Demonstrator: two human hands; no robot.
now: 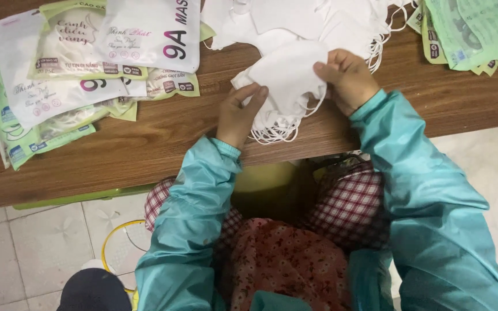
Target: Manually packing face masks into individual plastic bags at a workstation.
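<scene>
White cloth masks (286, 80) sat bunched in a small stack at the near edge of the wooden tabletop (162, 135), their ear loops spilling toward the person's lap. The right hand (347, 78) pinched the top mask's far corner, fingers closed on the fabric, seemingly to lift one layer free of the rest. The left hand (238, 112) steadied the stack's near-left side, its fingers (255, 95) curled lightly against the edge; how firmly they held, I couldn't tell. Farther back lay a loose heap of more white masks (301, 20), within easy reach. Flat printed pouches (82, 63), white and pale green, were fanned out overlapping at the left, and another batch of green pouches (468, 31) lay at the far right.
</scene>
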